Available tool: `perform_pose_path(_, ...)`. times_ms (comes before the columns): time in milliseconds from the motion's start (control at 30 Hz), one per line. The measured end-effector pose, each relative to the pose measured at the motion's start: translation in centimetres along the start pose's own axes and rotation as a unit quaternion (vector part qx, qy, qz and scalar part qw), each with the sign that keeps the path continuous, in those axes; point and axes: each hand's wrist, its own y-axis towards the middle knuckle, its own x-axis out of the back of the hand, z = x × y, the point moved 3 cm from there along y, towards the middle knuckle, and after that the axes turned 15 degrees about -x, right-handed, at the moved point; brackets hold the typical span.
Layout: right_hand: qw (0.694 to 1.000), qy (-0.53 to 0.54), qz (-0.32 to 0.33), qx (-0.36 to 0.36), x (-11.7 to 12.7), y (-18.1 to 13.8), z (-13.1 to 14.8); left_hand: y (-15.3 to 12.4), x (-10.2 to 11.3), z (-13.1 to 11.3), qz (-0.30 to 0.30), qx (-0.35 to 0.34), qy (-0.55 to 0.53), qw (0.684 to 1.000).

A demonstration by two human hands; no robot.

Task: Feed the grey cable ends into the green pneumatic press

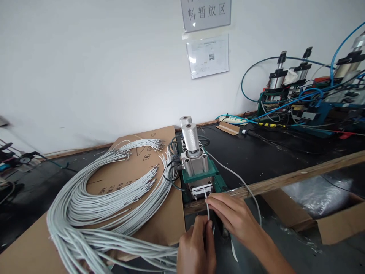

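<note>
A thin white cable [208, 214] runs from the front slot of a small pneumatic machine [196, 163] back toward me. My left hand [196, 243] pinches this cable lower down, between thumb and forefinger. Closer to the slot, my right hand [232, 213] is closed on the same cable with its fingertips. The cable's far end disappears into the slot, so its tip is hidden. Left of the machine, a large curved bundle of white cables [71, 198] lies on a flattened cardboard sheet [114, 182], many with bared or dark ends.
Several pneumatic presses [278, 80] with blue hoses stand at the right back on the black bench [256, 152]. A power strip [232, 120] lies by the wall. Below the bench edge at right, an open cardboard box [339, 224] holds clear plastic. A gauge [25, 160] is at far left.
</note>
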Motion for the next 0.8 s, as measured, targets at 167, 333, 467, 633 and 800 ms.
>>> perform_pose_path(167,1.000,0.006,0.007,-0.004,0.0,0.0,0.0,-0.1,0.0,0.0,0.014,0.012,-0.010,1.000)
perform_pose_path(333,1.000,0.009,-0.003,0.009,0.1,0.1,0.2,0.0,0.2,-0.2,0.020,0.029,-0.014,0.999)
perform_pose_path(467,1.000,0.003,-0.005,0.007,0.1,0.2,0.0,0.3,0.3,-0.2,0.024,0.034,-0.013,0.999)
perform_pose_path(633,1.000,-0.015,-0.019,0.012,0.5,-0.6,0.5,-0.8,0.0,0.0,0.024,0.017,-0.018,0.999)
perform_pose_path(800,0.997,-0.031,-0.064,0.039,1.5,-3.7,2.8,-4.4,0.0,-0.2,-0.006,-0.023,-0.015,1.000)
